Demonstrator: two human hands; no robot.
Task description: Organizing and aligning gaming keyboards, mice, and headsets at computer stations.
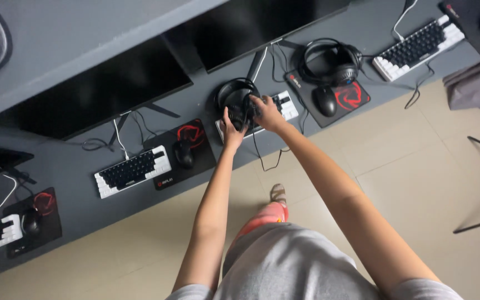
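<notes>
Two hands' fingers gripping black padded headset [235, 100], left hand [231, 129], right hand [266, 113]

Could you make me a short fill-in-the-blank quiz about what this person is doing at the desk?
1. Both hands, left hand and right hand, grip a black ____.
2. The headset sits on top of a ____.
3. Each mouse, like the mouse, rests on a black pad with a ____ emblem.
4. The second headset lies untouched on the grey ____.

Missing words: headset; keyboard; red; desk
</notes>
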